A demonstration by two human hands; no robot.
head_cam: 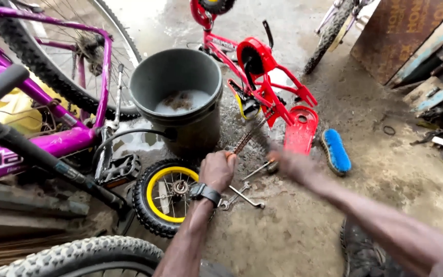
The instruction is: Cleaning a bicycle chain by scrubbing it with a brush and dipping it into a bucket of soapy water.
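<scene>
My left hand (217,169), with a black watch on the wrist, is closed on the lower end of a rusty bicycle chain (247,136). The chain runs up and to the right towards a small red bicycle frame (262,77) lying on the ground. My right hand (289,164) is blurred with motion just right of the chain, beside the red chain guard (301,131). A dark blurred shape sits above its fingers, and I cannot tell whether the hand holds it.
A grey bucket (180,97) of dirty, foamy water stands behind my left hand. A small yellow-rimmed wheel (165,195) and two spanners (242,197) lie below it. A blue scrubbing brush (336,151) rests at the right. A purple bicycle (42,138) fills the left.
</scene>
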